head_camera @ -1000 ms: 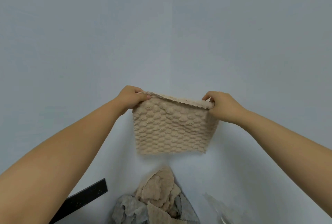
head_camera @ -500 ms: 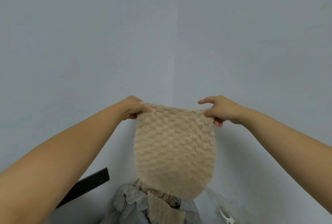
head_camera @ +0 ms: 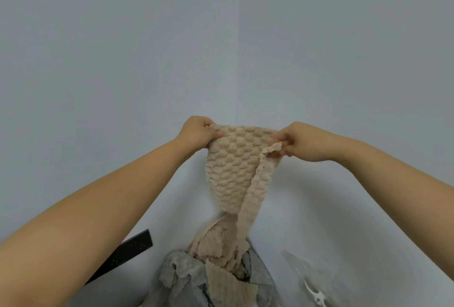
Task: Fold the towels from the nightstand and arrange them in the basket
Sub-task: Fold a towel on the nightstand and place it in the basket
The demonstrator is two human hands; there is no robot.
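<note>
At the bottom of the view, a pile of towels (head_camera: 221,265) in beige and grey is seen, lying crumpled on a pale surface. To its left a black strip (head_camera: 125,255) is partly covered by the left forearm, and to its right a clear plastic object (head_camera: 309,279) is cut by the frame edge; what it is cannot be told. Above the pile, a beige towel (head_camera: 233,166) with a bubbled texture is held up in the air by both hands. Its upper left corner is gripped by the left hand (head_camera: 200,134), whose fingers are curled round the cloth. The upper right edge is pinched by the right hand (head_camera: 302,142) between thumb and curled fingers, and from there a narrow fold hangs down to the pile. Behind all of this, the corner of two plain grey-blue walls (head_camera: 221,36) is seen.
</note>
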